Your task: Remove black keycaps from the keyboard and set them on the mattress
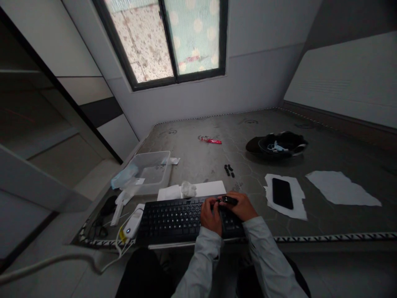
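Note:
A black keyboard (170, 219) lies in front of me at the near edge of the mattress. Over its right part, my right hand (243, 205) is closed around a small glossy black piece (229, 200); its exact kind does not show. My left hand (211, 216) is right beside it, fingertips pinched together near the black piece's left end. Whatever the left fingers grip is too small to make out. Several small black pieces (229, 170) lie loose on the mattress beyond my hands. Crumpled white tissue (188, 189) rests on a white sheet (211, 188) behind the keyboard.
A clear plastic box (155, 174) stands left, with a white power strip (134, 221) and cables nearer. Farther back lies a red packet (211, 140). Right are a dark cap (276, 145), a phone (282, 193) on white paper and another paper sheet (341, 188). The mattress (198, 159) meets the wall.

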`<state>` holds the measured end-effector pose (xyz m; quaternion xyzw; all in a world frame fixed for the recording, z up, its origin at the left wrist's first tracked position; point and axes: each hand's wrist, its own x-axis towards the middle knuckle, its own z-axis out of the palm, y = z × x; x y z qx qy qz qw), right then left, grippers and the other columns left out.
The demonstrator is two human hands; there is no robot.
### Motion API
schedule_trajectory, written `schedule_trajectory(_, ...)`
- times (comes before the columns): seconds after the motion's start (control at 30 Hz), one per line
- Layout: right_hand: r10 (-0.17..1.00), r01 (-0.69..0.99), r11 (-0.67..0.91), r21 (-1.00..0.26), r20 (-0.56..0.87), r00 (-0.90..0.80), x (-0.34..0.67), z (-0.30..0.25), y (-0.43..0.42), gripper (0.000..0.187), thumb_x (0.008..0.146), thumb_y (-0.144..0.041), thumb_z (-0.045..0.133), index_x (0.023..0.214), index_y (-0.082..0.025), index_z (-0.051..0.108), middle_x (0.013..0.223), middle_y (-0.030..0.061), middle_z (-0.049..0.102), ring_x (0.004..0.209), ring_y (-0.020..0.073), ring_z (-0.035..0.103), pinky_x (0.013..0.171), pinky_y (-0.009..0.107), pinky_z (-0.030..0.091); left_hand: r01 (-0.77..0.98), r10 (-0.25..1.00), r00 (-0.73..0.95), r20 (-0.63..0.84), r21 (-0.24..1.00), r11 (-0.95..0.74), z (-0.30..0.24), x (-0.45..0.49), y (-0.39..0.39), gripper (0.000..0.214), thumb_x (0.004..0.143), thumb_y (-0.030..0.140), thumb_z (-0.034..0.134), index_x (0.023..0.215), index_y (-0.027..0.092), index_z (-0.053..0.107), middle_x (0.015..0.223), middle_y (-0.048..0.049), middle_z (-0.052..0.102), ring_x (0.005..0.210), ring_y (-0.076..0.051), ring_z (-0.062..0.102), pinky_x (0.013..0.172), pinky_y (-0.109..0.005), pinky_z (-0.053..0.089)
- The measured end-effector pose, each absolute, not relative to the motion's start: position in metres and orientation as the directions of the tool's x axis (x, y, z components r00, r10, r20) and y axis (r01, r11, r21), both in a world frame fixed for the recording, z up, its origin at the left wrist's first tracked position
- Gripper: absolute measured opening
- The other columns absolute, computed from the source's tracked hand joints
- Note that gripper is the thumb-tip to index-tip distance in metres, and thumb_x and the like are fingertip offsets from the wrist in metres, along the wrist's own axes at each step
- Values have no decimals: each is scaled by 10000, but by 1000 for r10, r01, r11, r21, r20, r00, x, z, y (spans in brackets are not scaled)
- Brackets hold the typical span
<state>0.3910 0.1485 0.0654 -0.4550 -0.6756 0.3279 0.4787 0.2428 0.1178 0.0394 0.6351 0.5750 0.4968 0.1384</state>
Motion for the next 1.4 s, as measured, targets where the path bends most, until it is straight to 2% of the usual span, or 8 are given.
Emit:
schedule_trajectory(0.27, 916, 328, 401, -855, 379, -130, 393, 62, 150, 138, 743, -416, 756, 778, -282, 755, 823, 31, 729, 746, 227, 671, 709, 353, 502, 575, 873, -134, 469, 755, -317, 42, 241, 117, 162, 946, 204, 464, 1011, 207, 613, 927, -44, 675, 879, -163, 647, 811, -283, 525)
schedule_trajectory(0.43, 909, 330, 415, -848, 407, -97, 394, 60, 151, 198, 722, -465, 762, 780, -276, 756, 798, 32, 731, 717, 227, 673, 674, 339, 505, 559, 881, -111, 459, 762, -326, 40, 241, 117, 175, 933, 187, 491, 1050, 212, 619, 954, -38, 681, 894, -160, 646, 827, -281, 526)
schedule_trajectory(0.6, 907, 380, 420, -824, 397, -141, 393, 61, 150, 298, 794, -531, 679, 807, -242, 751, 784, 40, 720, 715, 203, 669, 677, 309, 504, 551, 883, -112, 457, 768, -327, 36, 241, 118, 200, 938, 201, 491, 1083, 220, 628, 973, -36, 688, 898, -163, 649, 835, -296, 525)
schedule_trajectory(1.0, 905, 424, 425, -800, 390, -172, 395, 60, 150, 344, 820, -566, 634, 827, -240, 741, 809, 47, 723, 753, 211, 676, 696, 317, 509, 512, 893, -131, 430, 801, -311, 41, 242, 116, 163, 935, 226, 487, 1032, 209, 616, 995, -42, 695, 916, -174, 652, 840, -307, 520)
schedule_trajectory(1.17, 901, 435, 434, -789, 392, -188, 395, 60, 150, 296, 828, -530, 644, 832, -250, 740, 842, 42, 729, 776, 207, 678, 724, 317, 507, 507, 910, -113, 399, 811, -293, 39, 242, 116, 180, 947, 231, 468, 1069, 210, 598, 997, -37, 709, 911, -168, 672, 834, -297, 527)
schedule_trajectory(1.4, 913, 466, 405, -787, 370, -169, 397, 62, 150, 322, 842, -528, 622, 756, -236, 728, 770, 27, 711, 723, 185, 664, 669, 281, 483, 524, 884, -121, 452, 785, -330, 42, 243, 116, 162, 928, 187, 469, 1028, 201, 595, 999, -47, 697, 930, -172, 663, 835, -300, 527)
